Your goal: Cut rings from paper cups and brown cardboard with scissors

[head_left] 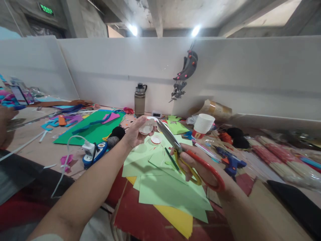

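Observation:
My left hand is closed on a small white paper-cup piece, held up above the papers. In my right hand is a pair of scissors with one red and one yellow handle. Its blades point up and left, the tips close to the cup piece; I cannot tell whether they touch it. Under both hands lie pale green paper sheets, overlapping yellow paper. Another white cup piece with a red edge rests on the sheets. A dark green pen lies beside the scissors.
A stack of paper cups, a blue glue gun and wrapped stick bundles stand or lie on the right. To the left are a blue power strip, green sheet and another person's hand. A bottle stands behind.

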Available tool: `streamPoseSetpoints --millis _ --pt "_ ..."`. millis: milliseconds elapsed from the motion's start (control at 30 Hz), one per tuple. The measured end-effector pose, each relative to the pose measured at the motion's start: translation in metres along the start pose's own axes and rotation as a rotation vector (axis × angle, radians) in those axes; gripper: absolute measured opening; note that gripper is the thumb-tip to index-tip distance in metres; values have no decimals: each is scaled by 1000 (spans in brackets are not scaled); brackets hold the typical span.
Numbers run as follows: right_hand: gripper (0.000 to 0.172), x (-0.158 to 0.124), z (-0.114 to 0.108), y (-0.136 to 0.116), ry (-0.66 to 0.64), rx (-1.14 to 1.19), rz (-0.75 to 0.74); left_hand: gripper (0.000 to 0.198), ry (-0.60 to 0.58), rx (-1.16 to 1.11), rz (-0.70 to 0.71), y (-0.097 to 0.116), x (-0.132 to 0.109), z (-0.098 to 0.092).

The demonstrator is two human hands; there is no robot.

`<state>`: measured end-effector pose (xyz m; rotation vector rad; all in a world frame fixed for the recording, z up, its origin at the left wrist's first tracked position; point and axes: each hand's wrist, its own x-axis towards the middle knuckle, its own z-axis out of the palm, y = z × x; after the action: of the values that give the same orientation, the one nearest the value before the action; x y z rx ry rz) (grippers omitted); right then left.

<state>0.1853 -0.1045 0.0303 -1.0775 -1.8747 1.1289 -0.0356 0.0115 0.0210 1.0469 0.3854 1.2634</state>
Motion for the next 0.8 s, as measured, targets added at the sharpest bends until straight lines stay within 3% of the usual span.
streamPoseSetpoints --millis 133,367,800 --pt "36 -2 -6 1 -62 37 -19 41 -92 17 -19 -1 -1 -4" --pt "39 -5 -5 -8 -80 42 52 45 -128 96 -40 2 0 -14" --pt "36 -2 -3 3 -114 58 50 50 -224 180 -76 5 1 -20"
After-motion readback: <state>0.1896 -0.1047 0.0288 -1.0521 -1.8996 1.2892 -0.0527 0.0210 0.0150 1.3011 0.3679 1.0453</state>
